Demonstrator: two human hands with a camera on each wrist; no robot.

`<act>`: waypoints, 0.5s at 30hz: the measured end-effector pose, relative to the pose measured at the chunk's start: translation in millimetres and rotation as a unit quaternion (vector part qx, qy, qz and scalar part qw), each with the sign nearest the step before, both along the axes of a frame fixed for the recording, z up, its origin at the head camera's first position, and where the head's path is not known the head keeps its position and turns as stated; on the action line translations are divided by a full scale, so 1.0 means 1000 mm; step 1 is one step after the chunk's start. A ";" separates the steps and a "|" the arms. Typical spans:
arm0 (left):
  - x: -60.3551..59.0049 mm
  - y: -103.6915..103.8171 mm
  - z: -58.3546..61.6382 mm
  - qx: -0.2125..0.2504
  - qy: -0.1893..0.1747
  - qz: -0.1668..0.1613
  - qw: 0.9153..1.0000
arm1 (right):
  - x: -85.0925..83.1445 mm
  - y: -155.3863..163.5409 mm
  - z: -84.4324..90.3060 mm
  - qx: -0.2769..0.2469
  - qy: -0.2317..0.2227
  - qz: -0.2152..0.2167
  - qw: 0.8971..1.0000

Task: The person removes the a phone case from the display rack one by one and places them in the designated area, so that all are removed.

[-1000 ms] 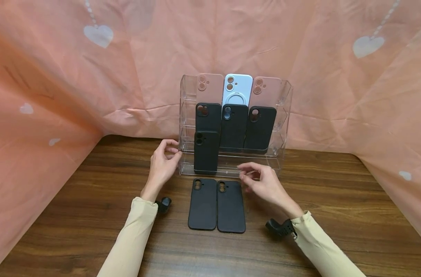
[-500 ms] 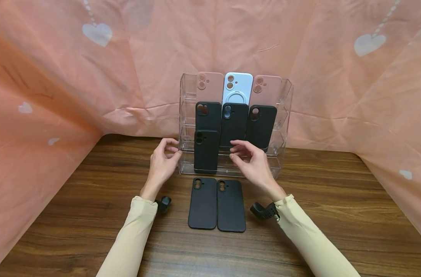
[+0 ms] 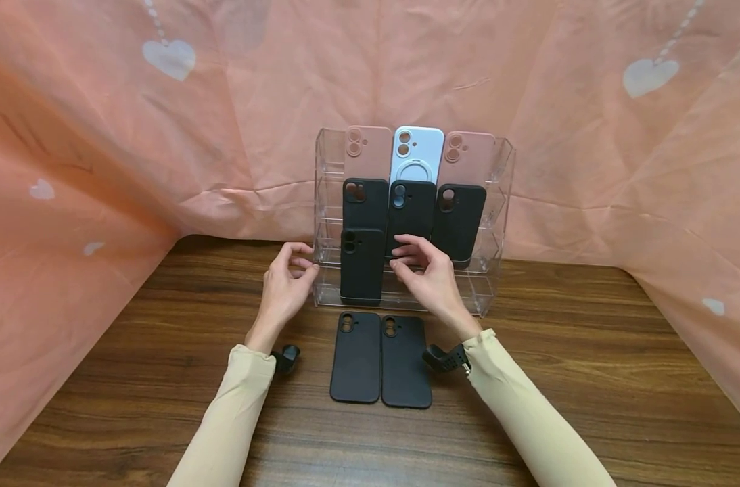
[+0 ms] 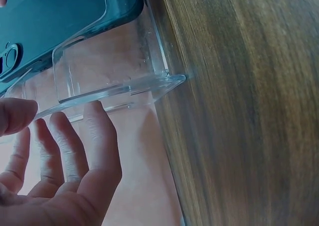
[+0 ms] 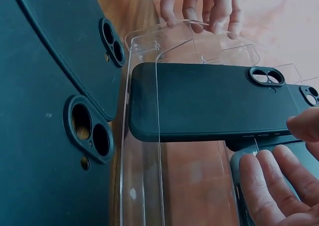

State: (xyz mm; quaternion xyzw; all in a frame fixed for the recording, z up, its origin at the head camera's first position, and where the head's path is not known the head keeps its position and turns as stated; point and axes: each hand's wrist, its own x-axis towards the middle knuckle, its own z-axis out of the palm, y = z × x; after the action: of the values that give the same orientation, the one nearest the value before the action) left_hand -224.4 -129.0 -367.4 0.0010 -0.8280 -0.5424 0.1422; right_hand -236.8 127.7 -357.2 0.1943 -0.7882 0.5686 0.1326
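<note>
A clear tiered display rack (image 3: pixel 406 283) stands on the table with phone cases leaning in it. My left hand (image 3: pixel 289 281) holds its left side edge, with the thumb at the front and the fingers along the outer wall in the left wrist view. My right hand (image 3: pixel 429 274) hovers in front of the rack, thumb and fingers apart, nothing between them. It is beside the upper right edge of the black phone case (image 3: pixel 361 267) in the lowest tier; contact cannot be told. Two more black phone cases, a left one (image 3: pixel 355 358) and a right one (image 3: pixel 404 365), lie flat before the rack.
Behind, the middle tier holds black cases (image 3: pixel 461 223); the top tier holds a white case (image 3: pixel 417 154) with a ring and two pink cases (image 3: pixel 370 154). Pink cloth (image 3: pixel 254 101) hangs behind and at both sides. The table (image 3: pixel 132 379) is wood-grained.
My right hand has moved left and up from the rack's lower right front to beside the lowest-tier black case. My left hand has stayed at the rack's side.
</note>
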 end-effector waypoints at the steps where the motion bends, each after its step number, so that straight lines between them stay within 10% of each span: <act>1: 0.000 0.000 0.000 -0.002 0.002 0.002 1.000 | -0.001 -0.001 0.000 -0.002 0.000 0.002 1.000; 15: 0.000 -0.002 0.001 -0.003 -0.006 -0.008 1.000 | -0.006 -0.016 0.004 0.030 -0.004 -0.045 0.999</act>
State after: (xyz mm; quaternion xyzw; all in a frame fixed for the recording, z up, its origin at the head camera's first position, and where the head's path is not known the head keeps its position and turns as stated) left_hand -224.0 -130.7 -366.3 -0.0024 -0.8307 -0.5405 0.1331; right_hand -242.3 112.1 -353.4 0.1600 -0.8136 0.5388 0.1492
